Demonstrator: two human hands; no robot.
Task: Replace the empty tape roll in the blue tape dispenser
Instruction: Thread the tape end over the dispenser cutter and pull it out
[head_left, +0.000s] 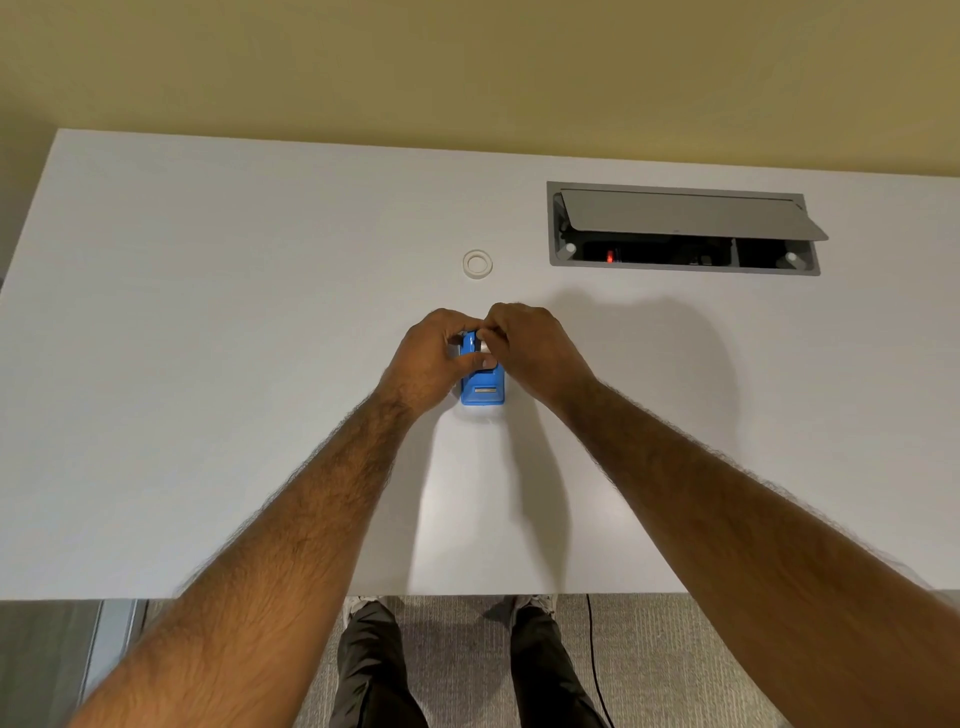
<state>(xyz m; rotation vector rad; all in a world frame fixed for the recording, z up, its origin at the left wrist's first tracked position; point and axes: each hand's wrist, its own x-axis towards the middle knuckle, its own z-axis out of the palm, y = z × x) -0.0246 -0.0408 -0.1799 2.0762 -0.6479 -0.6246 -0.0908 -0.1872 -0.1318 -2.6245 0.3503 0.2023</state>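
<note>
The blue tape dispenser (483, 387) stands on the white table (208, 364), its cutter end toward me. My left hand (428, 361) grips its left side. My right hand (535, 353) has its fingers closed on a small pale part (483, 347) at the top of the dispenser, where the roll sits. Both hands hide most of the dispenser's far half. A whitish tape roll (477, 264) lies flat on the table beyond the hands, apart from them.
A recessed grey cable box (683, 228) with its lid propped open sits in the table at the far right. The table's near edge runs just above my legs and shoes. A yellow wall stands behind the table.
</note>
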